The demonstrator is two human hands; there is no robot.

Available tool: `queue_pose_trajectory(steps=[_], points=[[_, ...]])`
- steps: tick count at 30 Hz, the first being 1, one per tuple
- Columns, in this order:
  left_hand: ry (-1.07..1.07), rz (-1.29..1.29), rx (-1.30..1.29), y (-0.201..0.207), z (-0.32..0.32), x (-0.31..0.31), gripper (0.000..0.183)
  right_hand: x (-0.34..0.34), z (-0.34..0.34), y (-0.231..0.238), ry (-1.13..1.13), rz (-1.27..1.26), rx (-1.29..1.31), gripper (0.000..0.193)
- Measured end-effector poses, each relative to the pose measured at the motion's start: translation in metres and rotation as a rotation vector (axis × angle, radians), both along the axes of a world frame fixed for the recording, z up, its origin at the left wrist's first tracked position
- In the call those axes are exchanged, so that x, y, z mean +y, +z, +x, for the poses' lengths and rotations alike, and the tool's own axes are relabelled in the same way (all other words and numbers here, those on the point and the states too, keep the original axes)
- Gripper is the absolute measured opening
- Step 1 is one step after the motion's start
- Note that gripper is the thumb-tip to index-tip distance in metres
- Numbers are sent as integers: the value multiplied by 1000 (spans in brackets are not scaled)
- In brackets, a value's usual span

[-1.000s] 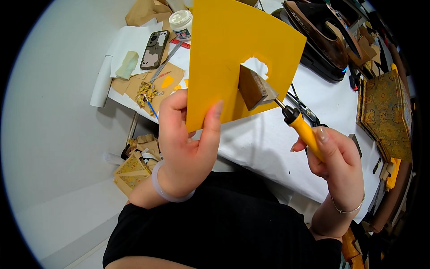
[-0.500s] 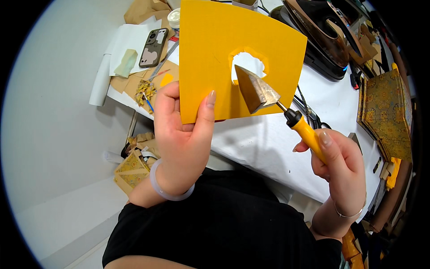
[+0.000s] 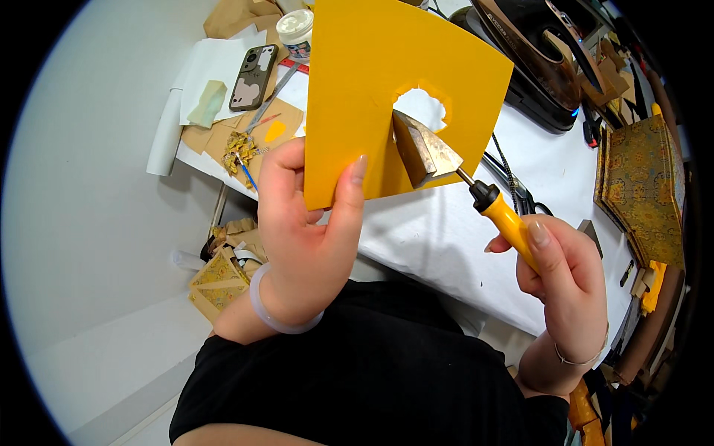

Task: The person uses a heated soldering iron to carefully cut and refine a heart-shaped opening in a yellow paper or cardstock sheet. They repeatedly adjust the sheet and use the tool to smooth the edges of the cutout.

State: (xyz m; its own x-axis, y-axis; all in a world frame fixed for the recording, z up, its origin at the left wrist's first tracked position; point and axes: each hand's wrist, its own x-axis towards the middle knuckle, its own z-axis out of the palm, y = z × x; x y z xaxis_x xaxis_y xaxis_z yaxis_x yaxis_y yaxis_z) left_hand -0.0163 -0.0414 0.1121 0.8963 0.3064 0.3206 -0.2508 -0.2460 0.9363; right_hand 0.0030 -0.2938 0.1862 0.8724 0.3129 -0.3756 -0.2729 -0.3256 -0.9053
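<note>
My left hand (image 3: 312, 215) pinches the lower left corner of a yellow fabric-like board (image 3: 357, 67), thumb in front and fingers behind, holding it raised above the table. A ragged round hole in the board has small yellow flaps folded around its edge. In my right hand (image 3: 561, 264) is a small tacking iron (image 3: 513, 227) with a yellow handle, black collar and wedge-shaped metal head. That head lies over the lower left rim of the hole, covering part of it; whether it presses on the board I cannot tell.
A large steam iron (image 3: 532, 67) stands at the back right, near scissors (image 3: 520, 189) on white paper. Patterned brocade panels (image 3: 643, 186) lean at the right. To the left are a phone (image 3: 254, 76), a white jar (image 3: 296, 33), a metal ruler (image 3: 271, 97) and cloth scraps (image 3: 239, 149).
The board has shifted slightly to the right and tilted with my left hand. My right hand and the tacking iron have barely moved, so the metal head now covers the hole's lower left rim.
</note>
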Motion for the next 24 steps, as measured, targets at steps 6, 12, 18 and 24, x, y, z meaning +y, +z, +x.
queue_pose_trajectory(steps=[6, 12, 18, 24], points=[[-4, -10, -33, -3, 0, 1, 27, -2, 3, -1, -9, 17, 30, 41], [0, -46, -1, -2, 0, 1, 27, -4, -1, 0, -56, 52, 31, 41], [10, -59, -14, -2, 2, -1, 28, -1, -3, 2, -54, 49, 30, 41], [-10, -30, -21, -4, 1, -1, 28, -3, -3, 3, -52, 47, 23, 40]])
